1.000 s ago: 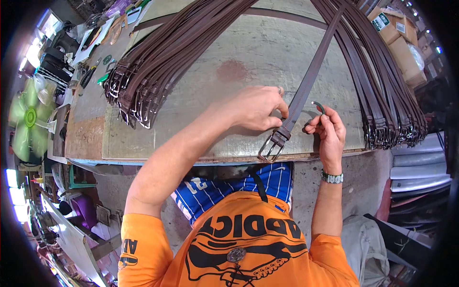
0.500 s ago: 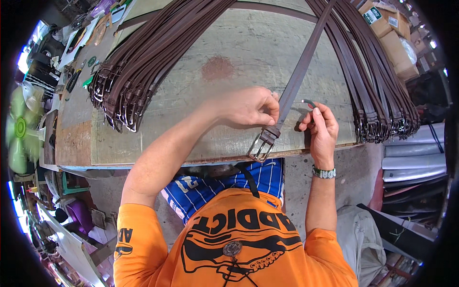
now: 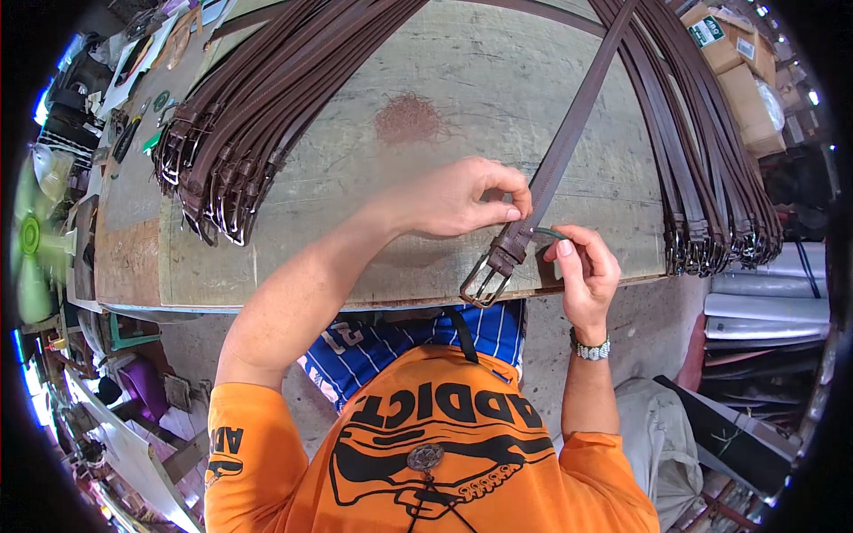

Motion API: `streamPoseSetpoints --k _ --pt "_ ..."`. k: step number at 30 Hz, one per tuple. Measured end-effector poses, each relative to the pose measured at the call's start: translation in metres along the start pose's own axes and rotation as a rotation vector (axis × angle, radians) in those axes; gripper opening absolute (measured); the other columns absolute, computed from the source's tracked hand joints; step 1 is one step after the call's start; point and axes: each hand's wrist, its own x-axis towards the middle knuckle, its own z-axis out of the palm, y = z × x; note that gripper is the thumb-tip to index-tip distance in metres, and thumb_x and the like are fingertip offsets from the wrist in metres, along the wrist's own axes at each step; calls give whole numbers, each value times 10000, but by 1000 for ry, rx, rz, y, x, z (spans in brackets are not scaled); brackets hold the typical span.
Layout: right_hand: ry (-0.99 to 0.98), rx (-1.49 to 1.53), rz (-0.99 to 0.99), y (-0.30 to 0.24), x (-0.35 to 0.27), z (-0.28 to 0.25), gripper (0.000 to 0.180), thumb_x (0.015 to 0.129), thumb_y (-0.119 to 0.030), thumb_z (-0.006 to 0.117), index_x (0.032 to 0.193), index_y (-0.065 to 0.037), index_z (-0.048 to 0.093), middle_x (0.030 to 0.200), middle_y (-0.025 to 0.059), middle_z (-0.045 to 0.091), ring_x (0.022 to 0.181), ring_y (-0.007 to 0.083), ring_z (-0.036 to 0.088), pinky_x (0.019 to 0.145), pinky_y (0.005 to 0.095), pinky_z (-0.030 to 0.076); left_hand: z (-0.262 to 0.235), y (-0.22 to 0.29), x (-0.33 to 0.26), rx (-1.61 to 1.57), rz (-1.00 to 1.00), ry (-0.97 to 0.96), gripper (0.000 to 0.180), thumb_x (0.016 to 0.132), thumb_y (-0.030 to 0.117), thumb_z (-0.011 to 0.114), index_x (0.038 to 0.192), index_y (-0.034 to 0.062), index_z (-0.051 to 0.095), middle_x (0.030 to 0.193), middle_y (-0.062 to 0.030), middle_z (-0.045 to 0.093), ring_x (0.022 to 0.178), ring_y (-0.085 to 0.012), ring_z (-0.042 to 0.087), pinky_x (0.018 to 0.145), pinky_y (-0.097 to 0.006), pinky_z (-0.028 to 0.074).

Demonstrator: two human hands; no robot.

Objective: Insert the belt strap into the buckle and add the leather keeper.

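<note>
A dark brown leather belt [image 3: 569, 138] slants across the table, its metal buckle [image 3: 480, 286] hanging at the near edge. At its left edge, just above the buckle end, my left hand [image 3: 466, 197] is closed, thumb and forefinger pinching the leather. My right hand [image 3: 588, 274] is closed on a short, thin, dark green curved tool [image 3: 547, 233]. The tool's tip meets the belt's right side near the keeper loop; its exact kind is too small to make out.
Buckled brown belts lie in a bundle [image 3: 258, 115] at the left and another bundle [image 3: 702, 151] at the right. A heap of reddish-brown thread scraps [image 3: 409, 117] sits mid-table. Cardboard boxes [image 3: 751, 107] are at the far right; a green fan [image 3: 34, 235] stands left.
My right hand has moved left and down, bringing the green tool's tip from beside the belt onto its edge. My left hand has shifted slightly right along the belt.
</note>
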Motion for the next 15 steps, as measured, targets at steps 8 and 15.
streamPoseSetpoints --k 8,15 --pt "-28 -181 -135 5 4 4 144 912 20 662 1043 15 721 772 81 641 664 163 585 612 283 447 1 -3 5 174 -50 -9 159 954 182 675 1001 32 696 918 -96 703 925 -251 620 823 -383 498" --pt "-63 -298 -206 -4 8 9 153 902 30 677 1044 13 731 730 74 590 635 173 535 589 302 422 1 2 6 207 -96 -4 174 947 211 678 999 46 700 907 -124 697 920 -293 635 818 -406 496"
